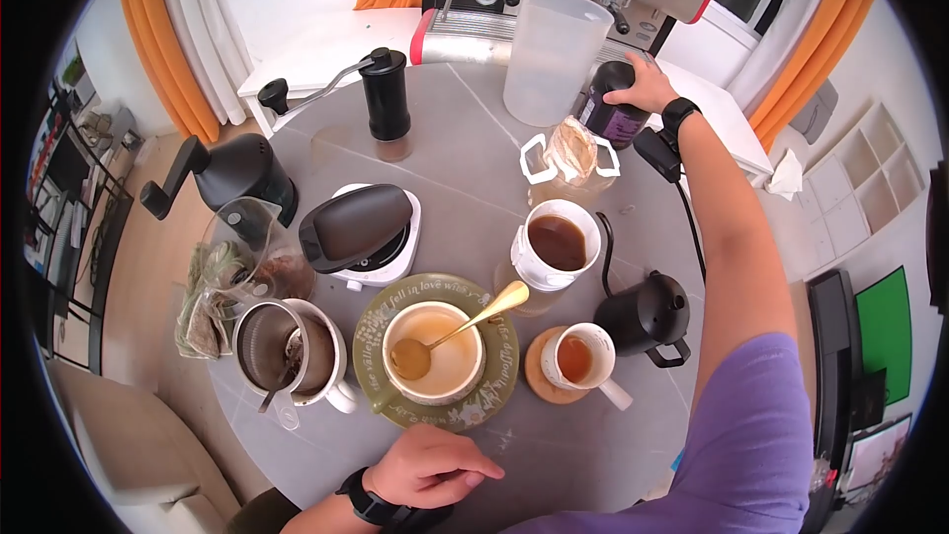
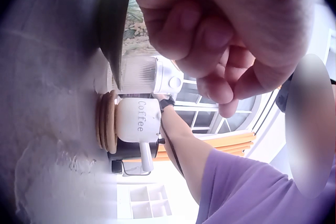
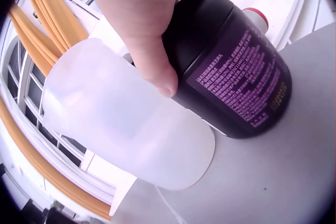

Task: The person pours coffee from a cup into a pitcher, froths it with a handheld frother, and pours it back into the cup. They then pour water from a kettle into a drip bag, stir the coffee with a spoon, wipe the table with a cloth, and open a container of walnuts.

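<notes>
- The tabletop (image 1: 465, 227) is smooth, with matt grey finish.
- The jar (image 1: 611, 109) looks like matt black plastic.
- The spoon (image 1: 474, 321) is glossy golden metal.

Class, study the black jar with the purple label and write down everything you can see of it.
The black jar is rounded, with smooth, faintly shiny, plastic-looking walls. Its purple label carries dense, paler lines of print, too small to read here, and a small yellowish marking near the base. It stands, seemingly upright, on the grey table, beside a tall translucent pitcher. The right hand grips its upper part, thumb on one side. Its contents cannot be seen.
</notes>
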Demonstrator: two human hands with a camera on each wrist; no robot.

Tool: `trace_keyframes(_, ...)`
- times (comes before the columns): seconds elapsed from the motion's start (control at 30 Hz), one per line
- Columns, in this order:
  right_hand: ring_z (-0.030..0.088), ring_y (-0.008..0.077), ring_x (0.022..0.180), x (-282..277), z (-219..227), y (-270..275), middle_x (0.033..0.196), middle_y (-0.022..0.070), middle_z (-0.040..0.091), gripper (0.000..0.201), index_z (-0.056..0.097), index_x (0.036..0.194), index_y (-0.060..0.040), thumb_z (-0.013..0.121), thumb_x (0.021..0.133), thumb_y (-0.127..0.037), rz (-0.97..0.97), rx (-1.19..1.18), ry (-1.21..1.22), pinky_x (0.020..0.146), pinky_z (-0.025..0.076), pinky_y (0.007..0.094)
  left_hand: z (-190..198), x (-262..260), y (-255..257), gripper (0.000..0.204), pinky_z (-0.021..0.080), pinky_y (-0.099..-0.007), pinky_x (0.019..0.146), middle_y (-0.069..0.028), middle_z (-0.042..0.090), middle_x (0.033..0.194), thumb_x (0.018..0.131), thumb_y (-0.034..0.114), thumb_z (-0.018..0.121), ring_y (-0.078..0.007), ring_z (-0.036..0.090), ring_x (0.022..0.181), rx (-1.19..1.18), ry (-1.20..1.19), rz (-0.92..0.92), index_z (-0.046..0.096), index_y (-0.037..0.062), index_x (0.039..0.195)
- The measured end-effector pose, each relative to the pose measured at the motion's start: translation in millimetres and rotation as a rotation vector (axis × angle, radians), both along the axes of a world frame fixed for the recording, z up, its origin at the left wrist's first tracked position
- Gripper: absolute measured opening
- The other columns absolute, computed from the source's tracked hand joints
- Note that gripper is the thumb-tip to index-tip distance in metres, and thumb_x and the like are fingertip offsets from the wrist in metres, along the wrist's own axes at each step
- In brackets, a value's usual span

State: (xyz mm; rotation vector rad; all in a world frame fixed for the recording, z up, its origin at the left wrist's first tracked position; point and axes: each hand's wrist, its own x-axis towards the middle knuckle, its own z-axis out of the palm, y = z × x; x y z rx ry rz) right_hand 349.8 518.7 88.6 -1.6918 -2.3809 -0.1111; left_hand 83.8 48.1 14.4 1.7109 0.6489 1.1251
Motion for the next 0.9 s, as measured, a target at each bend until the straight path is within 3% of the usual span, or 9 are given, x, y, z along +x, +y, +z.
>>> trace_keyframes(0.17, 0.036, 0.0391, 0.119, -8, 14, -47, 0.126, 0.0264, 0.037, 0.104, 0.03, 0.134, -0.0112, 0.072, 0.049, -0.055, 0.052, -0.079, -0.071, 0.098, 0.033, 0.0413, -1, 1, -1, 0.012, 0.044, -0.0273, 0.048, -0.0078, 0.062, 0.067, 0.075, 0.002, 0.057, -0.0199, 0.058, 0.054, -0.017, 0.017, 0.008, 0.065, 0.0028, 0.084)
trace_keyframes(0.33, 0.036, 0.0418, 0.118, 2, 5, -79, 0.127, 0.0276, 0.032, 0.114, 0.016, 0.139, -0.0136, 0.074, 0.048, -0.051, 0.173, -0.171, 0.021, 0.097, 0.034, 0.0416, 2, 4, -3, 0.011, 0.043, -0.0277, 0.048, -0.0074, 0.061, 0.066, 0.076, 0.003, 0.056, -0.0198, 0.057, 0.053, 0.017, 0.036, 0.024, 0.065, 0.0036, 0.082)
trace_keyframes(0.43, 0.039, 0.0417, 0.116, -1, 5, -77, 0.126, 0.0291, 0.034, 0.112, 0.017, 0.138, -0.0133, 0.074, 0.049, -0.049, 0.166, -0.187, 0.069, 0.097, 0.034, 0.0405, 3, 4, -3, 0.011, 0.041, -0.0275, 0.047, -0.0068, 0.06, 0.064, 0.076, 0.004, 0.056, -0.0195, 0.056, 0.052, 0.023, 0.058, 0.035, 0.065, 0.0037, 0.082)
trace_keyframes(0.53, 0.041, 0.0419, 0.114, 6, 1, -76, 0.124, 0.0293, 0.037, 0.112, 0.018, 0.138, -0.01, 0.075, 0.049, -0.046, 0.192, -0.148, 0.114, 0.097, 0.035, 0.0399, 3, 4, -4, 0.011, 0.04, -0.0271, 0.046, -0.0064, 0.058, 0.062, 0.077, 0.004, 0.056, -0.0187, 0.055, 0.051, 0.064, 0.062, 0.059, 0.065, 0.0036, 0.083)
trace_keyframes(0.6, 0.04, 0.0392, 0.117, 14, 3, -83, 0.125, 0.0289, 0.037, 0.111, 0.02, 0.137, -0.0047, 0.076, 0.048, -0.042, 0.214, -0.104, 0.171, 0.099, 0.032, 0.0364, 4, 6, -5, 0.014, 0.036, -0.0279, 0.046, -0.0035, 0.052, 0.06, 0.076, 0.002, 0.058, -0.017, 0.047, 0.047, 0.047, -0.005, 0.072, 0.064, 0.007, 0.087)
trace_keyframes(0.73, 0.038, 0.0332, 0.12, 34, 40, -117, 0.127, 0.0275, 0.038, 0.104, 0.025, 0.134, 0.0003, 0.075, 0.05, -0.036, 0.259, -0.02, 0.342, 0.1, 0.03, 0.0339, 3, 7, -7, 0.014, 0.036, -0.0271, 0.046, -0.0036, 0.052, 0.06, 0.076, 0.002, 0.057, -0.0167, 0.048, 0.048, 0.06, -0.012, 0.057, 0.064, 0.0069, 0.087)
trace_keyframes(0.83, 0.043, 0.0292, 0.115, 44, 89, -164, 0.123, 0.0216, 0.043, 0.099, 0.026, 0.134, -0.0026, 0.075, 0.053, -0.03, 0.278, -0.082, 0.451, 0.098, 0.032, 0.0318, 4, 8, -9, 0.012, 0.039, -0.0247, 0.047, -0.0064, 0.058, 0.064, 0.078, 0.002, 0.054, -0.0145, 0.055, 0.052, 0.106, 0.035, 0.097, 0.064, 0.0029, 0.085)
trace_keyframes(0.9, 0.044, 0.0279, 0.115, 42, 126, -203, 0.122, 0.0198, 0.044, 0.097, 0.025, 0.135, -0.0058, 0.074, 0.055, -0.028, 0.309, -0.106, 0.462, 0.097, 0.032, 0.0309, 8, 10, -13, 0.014, 0.039, -0.0234, 0.049, -0.0063, 0.06, 0.069, 0.079, 0.002, 0.053, -0.0117, 0.055, 0.054, -0.013, 0.01, 0.157, 0.064, 0.002, 0.088)
